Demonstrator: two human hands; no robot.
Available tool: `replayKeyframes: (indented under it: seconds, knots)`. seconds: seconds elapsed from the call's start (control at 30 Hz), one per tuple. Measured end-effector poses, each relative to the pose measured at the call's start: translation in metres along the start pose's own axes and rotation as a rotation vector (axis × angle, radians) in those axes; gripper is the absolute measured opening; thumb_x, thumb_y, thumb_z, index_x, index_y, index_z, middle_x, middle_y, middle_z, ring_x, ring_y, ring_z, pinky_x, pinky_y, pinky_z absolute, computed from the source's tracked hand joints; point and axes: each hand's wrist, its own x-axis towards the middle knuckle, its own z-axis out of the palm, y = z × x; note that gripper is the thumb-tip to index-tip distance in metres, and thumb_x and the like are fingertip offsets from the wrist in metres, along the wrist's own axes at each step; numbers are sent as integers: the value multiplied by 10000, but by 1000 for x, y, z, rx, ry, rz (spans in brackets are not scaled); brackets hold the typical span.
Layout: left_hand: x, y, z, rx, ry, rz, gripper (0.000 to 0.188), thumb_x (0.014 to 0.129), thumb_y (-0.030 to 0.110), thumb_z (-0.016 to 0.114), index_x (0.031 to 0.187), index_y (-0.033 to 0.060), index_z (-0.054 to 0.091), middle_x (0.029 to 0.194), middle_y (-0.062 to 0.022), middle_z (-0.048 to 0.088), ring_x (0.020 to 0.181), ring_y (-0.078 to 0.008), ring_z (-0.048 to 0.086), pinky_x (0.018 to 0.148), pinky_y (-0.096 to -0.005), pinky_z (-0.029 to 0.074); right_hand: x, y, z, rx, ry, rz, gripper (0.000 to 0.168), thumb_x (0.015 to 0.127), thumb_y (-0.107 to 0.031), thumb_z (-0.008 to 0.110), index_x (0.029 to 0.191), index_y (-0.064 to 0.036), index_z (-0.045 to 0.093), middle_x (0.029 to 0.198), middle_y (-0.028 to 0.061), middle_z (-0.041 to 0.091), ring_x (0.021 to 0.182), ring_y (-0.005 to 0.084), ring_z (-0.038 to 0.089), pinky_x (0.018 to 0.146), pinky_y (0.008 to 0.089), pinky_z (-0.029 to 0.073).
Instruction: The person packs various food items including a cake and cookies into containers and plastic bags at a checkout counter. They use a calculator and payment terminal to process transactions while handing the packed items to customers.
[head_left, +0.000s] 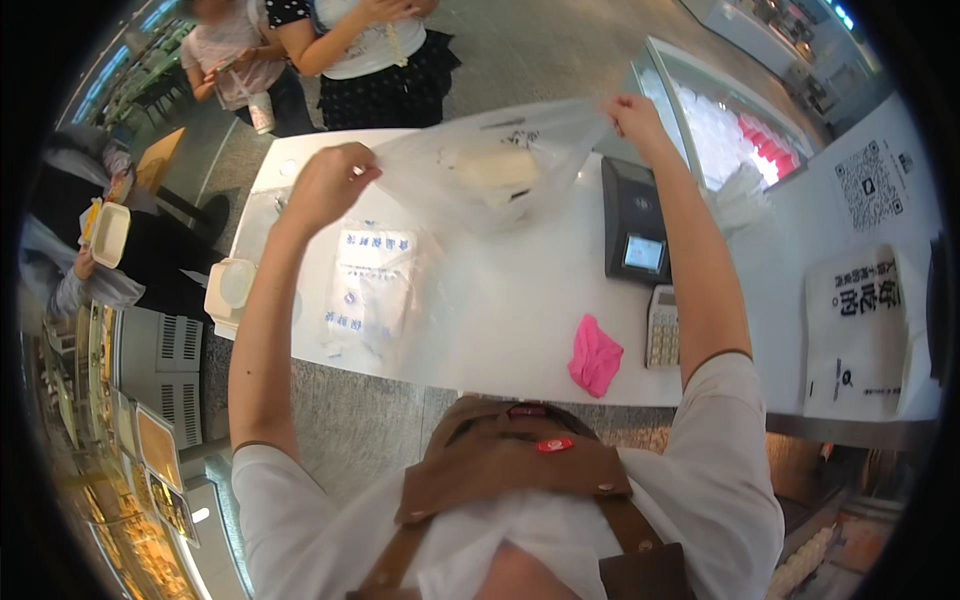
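A translucent plastic bag (427, 169) is stretched wide over the far part of the white counter (510, 300). My left hand (334, 184) pinches one top corner of it. At the other corner, my right hand (634, 124) grips the plastic, with that arm reaching past the payment terminal (637, 217). Inside the bag lies a pale, box-like container (499, 169), blurred by the film; its contents cannot be made out. Nearer my left forearm is a flat plastic pack (371, 289) with blue printing. A crumpled pink cloth (595, 356) rests near the counter's front edge.
A calculator (663, 330) sits partly under my right arm. White paper bags (851, 330) lie at the right, by a lit display case (720, 120). Stacked food containers (231, 289) stand on the left edge. Two people (375, 67) stand beyond the counter; another person (82, 262) holds a container.
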Motion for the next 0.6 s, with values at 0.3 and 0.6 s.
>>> replayKeyframes:
  seconds: [0.3,0.6]
  knots:
    - [-77,19,-5,-279,424,-155,240,890,48,628,1128,13,625,1040,-72,682,947,-151,622,854,-290,477,-159,-5,-16,27,315,-206,270,944,-263,604,1028,-8,635,714,-23,544,638,63,476,587,231,399]
    - [-178,46,177,241,159,-418,630,839,392,613,1401,176,426,1435,-272,340,1327,-448,299,1059,-596,224,-404,124,102,-578,297,-144,348,802,-95,609,1135,-7,559,1181,210,532,1087,399,503,942,461,407]
